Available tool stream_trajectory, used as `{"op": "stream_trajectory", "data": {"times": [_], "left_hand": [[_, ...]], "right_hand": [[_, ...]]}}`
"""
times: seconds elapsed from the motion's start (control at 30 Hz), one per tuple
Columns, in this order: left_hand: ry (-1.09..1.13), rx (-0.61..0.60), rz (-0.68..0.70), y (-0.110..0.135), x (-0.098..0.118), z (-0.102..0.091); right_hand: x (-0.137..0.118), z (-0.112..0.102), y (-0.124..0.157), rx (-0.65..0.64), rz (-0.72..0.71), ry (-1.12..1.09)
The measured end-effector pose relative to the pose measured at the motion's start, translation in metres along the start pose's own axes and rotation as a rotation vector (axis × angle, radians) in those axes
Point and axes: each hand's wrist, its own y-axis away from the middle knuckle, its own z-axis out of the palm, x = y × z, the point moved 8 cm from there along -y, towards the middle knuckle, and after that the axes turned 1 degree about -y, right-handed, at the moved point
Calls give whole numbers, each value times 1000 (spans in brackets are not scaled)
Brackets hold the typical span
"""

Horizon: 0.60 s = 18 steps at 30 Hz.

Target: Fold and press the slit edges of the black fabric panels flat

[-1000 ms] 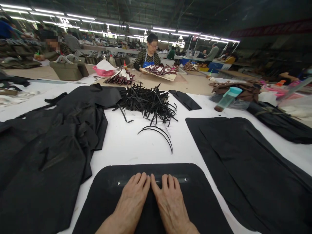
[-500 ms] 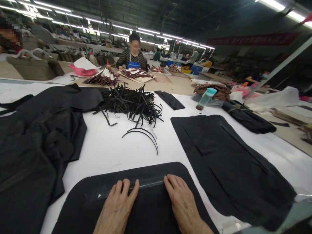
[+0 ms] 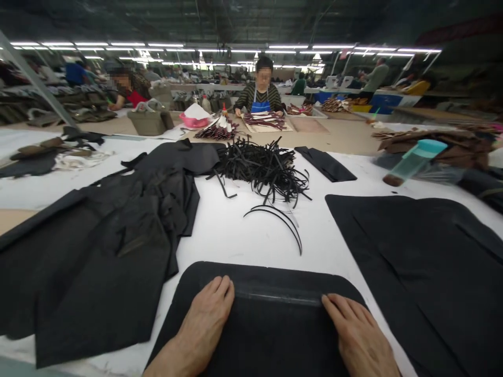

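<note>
A black sheet of leather-like material (image 3: 279,337) with rounded far corners lies in front of me on the white tabletop. A thin shiny line (image 3: 281,299) runs across it near the far edge. My left hand (image 3: 207,317) rests on the sheet at the left end of this line, its fingers close together and bent down onto the surface. At the right end lies my right hand (image 3: 357,330), fingers stretched over the sheet. Both hands are open, pressing the material from above. Their undersides are hidden.
Black pieces (image 3: 106,262) lie heaped at left; a larger black panel (image 3: 436,262) is at right. Beyond are a pile of black strips (image 3: 259,167), loose curved strips (image 3: 281,217), a folded black piece (image 3: 326,163) and a teal-lidded bottle (image 3: 416,159). A co-worker (image 3: 259,94) sits opposite.
The camera view has turned left and levelled. My hands are farther apart along the line, and the left hand's fingers have drawn together. The sheet remains beneath them.
</note>
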Motion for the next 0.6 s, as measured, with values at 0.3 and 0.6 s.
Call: {"op": "stream_trajectory", "data": {"times": [0.3,0.6], "left_hand": [[104,63,-109,32,-54,1],[186,220,-227,27,-65,-15]], "right_hand": [[1,3,-1,-8,-4,50],[9,-4,-33,-164,217,51]]}}
